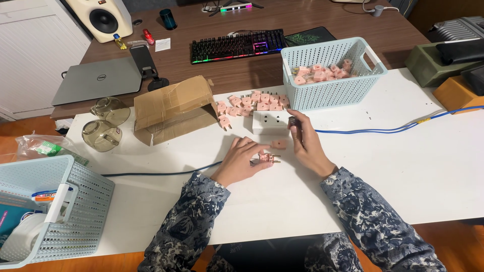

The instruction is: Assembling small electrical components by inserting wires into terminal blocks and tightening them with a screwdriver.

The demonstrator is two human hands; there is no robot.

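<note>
Plugs, small and pink, lie in three places: a loose heap of roughly twenty on the white table, about a dozen more in the pale blue basket, and two by the hands. One plug lies flat between the hands; another sits under the left hand, whose curled fingertips pinch it against the table. The right hand stands half open, fingers loosely bent, apparently holding a small dark object, too blurred to name, just beside the single white socket block. One blue cable runs right.
</note>
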